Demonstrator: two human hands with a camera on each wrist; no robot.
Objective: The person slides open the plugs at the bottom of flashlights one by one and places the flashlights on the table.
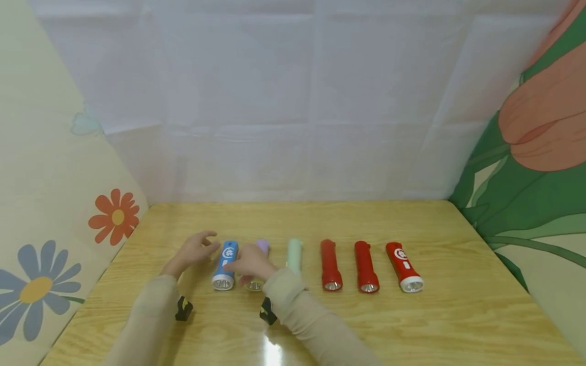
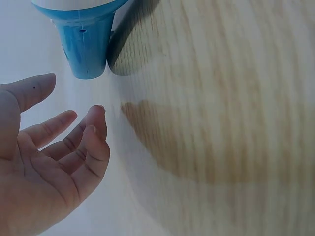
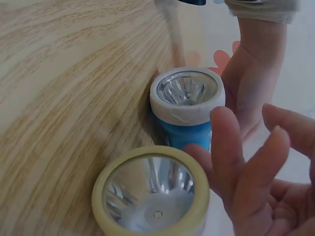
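Note:
A blue flashlight (image 1: 230, 250) with a white head lies on the table, its lens toward me. Just left of it hovers my left hand (image 1: 197, 251), fingers loosely bent and holding nothing; the left wrist view shows its palm near the tail of the blue body (image 2: 86, 46). My right hand (image 1: 254, 262) is over a purple flashlight (image 1: 263, 244) and covers much of it. In the right wrist view that flashlight's pale yellow rim (image 3: 100, 196) is beside the spread, relaxed fingers (image 3: 227, 142), which grip nothing. The blue flashlight lies between the two hands.
Right of my right hand, a mint green flashlight (image 1: 295, 252) lies partly behind my sleeve. Farther right are three red flashlights: one (image 1: 329, 262), a second (image 1: 365, 264) and a third with a white head (image 1: 403, 264). A white sheet (image 1: 293, 101) hangs behind the wooden table (image 1: 458, 325).

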